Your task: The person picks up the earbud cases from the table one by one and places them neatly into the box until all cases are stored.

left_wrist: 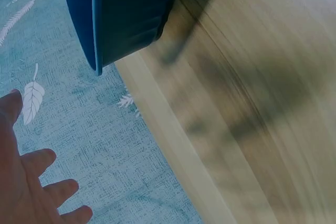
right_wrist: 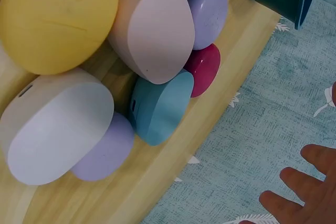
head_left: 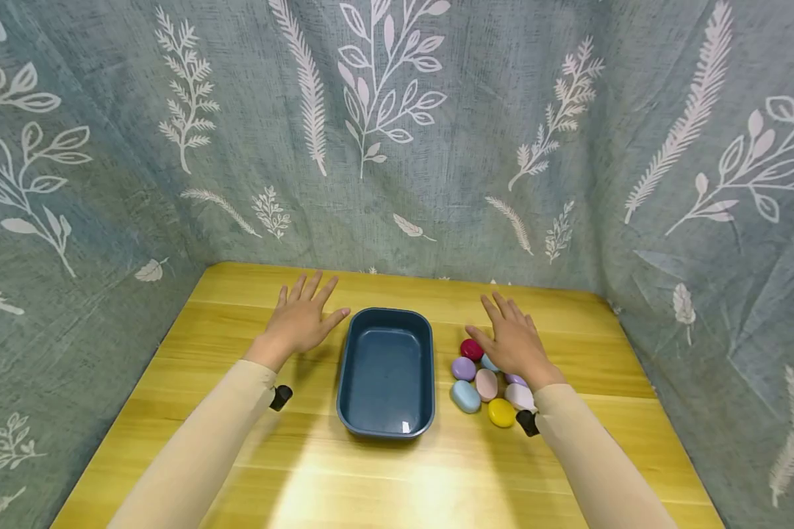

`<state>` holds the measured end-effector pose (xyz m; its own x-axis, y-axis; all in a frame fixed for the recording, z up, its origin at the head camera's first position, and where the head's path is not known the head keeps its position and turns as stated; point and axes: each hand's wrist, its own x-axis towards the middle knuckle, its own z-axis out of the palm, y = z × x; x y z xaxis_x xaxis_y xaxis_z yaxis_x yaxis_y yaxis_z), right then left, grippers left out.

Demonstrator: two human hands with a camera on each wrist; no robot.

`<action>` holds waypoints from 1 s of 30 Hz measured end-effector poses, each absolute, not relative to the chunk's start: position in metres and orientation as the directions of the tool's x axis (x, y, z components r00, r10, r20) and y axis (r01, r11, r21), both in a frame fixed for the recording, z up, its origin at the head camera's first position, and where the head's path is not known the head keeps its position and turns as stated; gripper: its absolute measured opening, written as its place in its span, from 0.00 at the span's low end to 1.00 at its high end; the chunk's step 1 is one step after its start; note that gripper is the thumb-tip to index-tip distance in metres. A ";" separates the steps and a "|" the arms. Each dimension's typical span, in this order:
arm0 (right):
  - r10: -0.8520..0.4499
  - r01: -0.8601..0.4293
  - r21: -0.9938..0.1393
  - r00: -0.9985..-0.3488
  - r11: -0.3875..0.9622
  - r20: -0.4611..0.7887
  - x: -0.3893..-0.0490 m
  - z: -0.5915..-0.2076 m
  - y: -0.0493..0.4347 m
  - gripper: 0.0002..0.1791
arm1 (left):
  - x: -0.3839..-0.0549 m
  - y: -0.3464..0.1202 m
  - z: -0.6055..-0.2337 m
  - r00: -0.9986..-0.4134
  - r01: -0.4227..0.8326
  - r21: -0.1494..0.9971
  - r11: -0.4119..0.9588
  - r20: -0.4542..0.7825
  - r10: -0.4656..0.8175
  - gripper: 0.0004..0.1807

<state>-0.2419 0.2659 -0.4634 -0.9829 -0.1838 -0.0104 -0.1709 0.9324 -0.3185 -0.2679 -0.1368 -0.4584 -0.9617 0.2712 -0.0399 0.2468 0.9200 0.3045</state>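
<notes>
A dark blue rectangular bin [head_left: 385,382] stands on the wooden table in the middle of the head view. To its left my left hand [head_left: 301,322] is held with fingers spread and nothing in it. My right hand [head_left: 512,342], fingers extended and holding nothing, hovers over the far side of a cluster of smooth pebble-shaped pieces. The cluster includes a dark red one [head_left: 471,349], a purple one [head_left: 463,369], a light blue one [head_left: 466,397], a pink one [head_left: 486,385], a yellow one [head_left: 501,413] and a white one [right_wrist: 60,129]. My right hand partly hides some pieces in the head view.
The yellow wooden table [head_left: 225,441] ends at a patterned grey-green cloth [head_left: 463,132] that hangs behind it and along both sides. Black wrist cameras [head_left: 281,397] sit under both sleeves. Bright light reflects off the table's near part.
</notes>
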 end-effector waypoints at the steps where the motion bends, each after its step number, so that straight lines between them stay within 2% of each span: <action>1: -0.183 -0.170 -0.320 -0.983 0.932 -0.010 -0.241 -0.463 0.266 0.45 | -0.268 -0.137 -0.459 -0.961 0.247 0.306 0.919 -0.042 0.272 0.43; 13: -0.193 -0.181 -0.339 -0.981 0.923 -0.001 -0.234 -0.463 0.267 0.43 | -0.262 -0.138 -0.465 -0.963 0.231 0.400 0.887 -0.039 0.268 0.43; 30: -0.204 -0.200 -0.348 -0.979 0.916 0.025 -0.219 -0.464 0.264 0.42 | -0.249 -0.141 -0.476 -0.968 0.198 0.594 0.780 -0.009 0.253 0.44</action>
<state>-0.2193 0.2638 -0.4636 -0.9786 -0.2042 0.0245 -0.1998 0.9160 -0.3480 -0.2494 -0.1412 -0.4761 -0.9675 0.2527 -0.0091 0.1980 0.7796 0.5941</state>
